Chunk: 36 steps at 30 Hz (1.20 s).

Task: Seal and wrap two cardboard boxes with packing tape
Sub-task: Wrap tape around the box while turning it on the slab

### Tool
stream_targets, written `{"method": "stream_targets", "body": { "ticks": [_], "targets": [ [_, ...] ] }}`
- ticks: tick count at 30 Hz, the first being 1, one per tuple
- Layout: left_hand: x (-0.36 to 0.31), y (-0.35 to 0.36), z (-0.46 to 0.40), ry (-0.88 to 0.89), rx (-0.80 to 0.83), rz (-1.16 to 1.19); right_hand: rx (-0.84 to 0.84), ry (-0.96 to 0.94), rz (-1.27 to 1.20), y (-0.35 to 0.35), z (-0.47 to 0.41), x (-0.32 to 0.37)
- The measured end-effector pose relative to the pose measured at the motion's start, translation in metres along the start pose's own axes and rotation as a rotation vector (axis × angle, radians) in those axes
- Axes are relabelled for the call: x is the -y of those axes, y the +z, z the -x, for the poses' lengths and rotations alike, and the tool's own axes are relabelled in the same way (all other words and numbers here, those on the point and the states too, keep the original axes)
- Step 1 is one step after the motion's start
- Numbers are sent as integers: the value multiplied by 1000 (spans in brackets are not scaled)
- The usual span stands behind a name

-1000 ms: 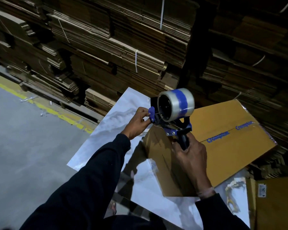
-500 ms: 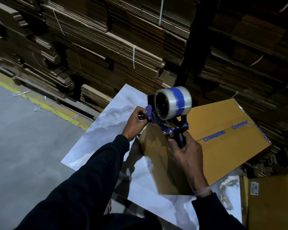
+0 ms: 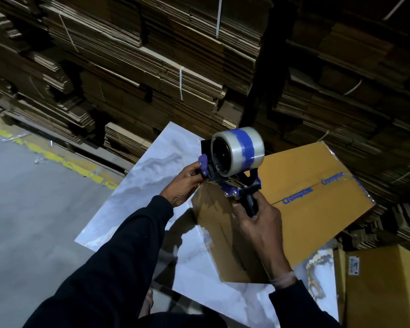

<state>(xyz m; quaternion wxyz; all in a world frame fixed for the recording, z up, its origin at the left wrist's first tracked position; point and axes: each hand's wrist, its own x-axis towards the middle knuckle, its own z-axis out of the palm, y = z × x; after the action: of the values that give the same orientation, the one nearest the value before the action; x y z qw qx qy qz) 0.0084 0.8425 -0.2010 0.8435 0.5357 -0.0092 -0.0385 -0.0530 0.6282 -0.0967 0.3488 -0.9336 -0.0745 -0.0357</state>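
A brown cardboard box (image 3: 303, 192) with blue lettering and a taped top seam lies on a marbled white slab (image 3: 137, 185). Above its near left corner I hold a blue tape dispenser (image 3: 232, 171) carrying a clear roll with a blue stripe. My right hand (image 3: 258, 221) grips the dispenser's black handle. My left hand (image 3: 182, 183) pinches at the dispenser's front end by the blue roller, where the tape end comes out. A second brown box (image 3: 384, 285) stands at the lower right, partly cut off by the frame edge.
Tall stacks of flattened cardboard (image 3: 152, 55) bound with white straps fill the whole background behind the slab. Grey concrete floor (image 3: 29, 209) with a worn yellow line (image 3: 57, 159) lies to the left.
The dispenser and both hands have stayed together over the box's left corner, shifting only slightly with the camera. My left hand keeps working at the dispenser's front end.
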Motion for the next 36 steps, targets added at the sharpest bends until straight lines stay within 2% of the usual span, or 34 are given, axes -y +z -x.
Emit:
{"method": "stream_targets", "body": {
  "ticks": [4, 15, 22, 29, 36],
  "targets": [
    [7, -1, 1, -14, 16, -78, 1, -5, 13, 0, 1, 0],
    [20, 12, 8, 69, -173, -163, 115, -3, 30, 1, -6, -5],
    [19, 17, 14, 116, -206, -170, 115, -1, -10, 1, -5, -5],
    [25, 21, 15, 10, -147, -112, 93, 16, -8, 2, -4, -4],
    [31, 52, 23, 18, -291, -108, 61, -10, 7, 4, -3, -2]
  ]
}}
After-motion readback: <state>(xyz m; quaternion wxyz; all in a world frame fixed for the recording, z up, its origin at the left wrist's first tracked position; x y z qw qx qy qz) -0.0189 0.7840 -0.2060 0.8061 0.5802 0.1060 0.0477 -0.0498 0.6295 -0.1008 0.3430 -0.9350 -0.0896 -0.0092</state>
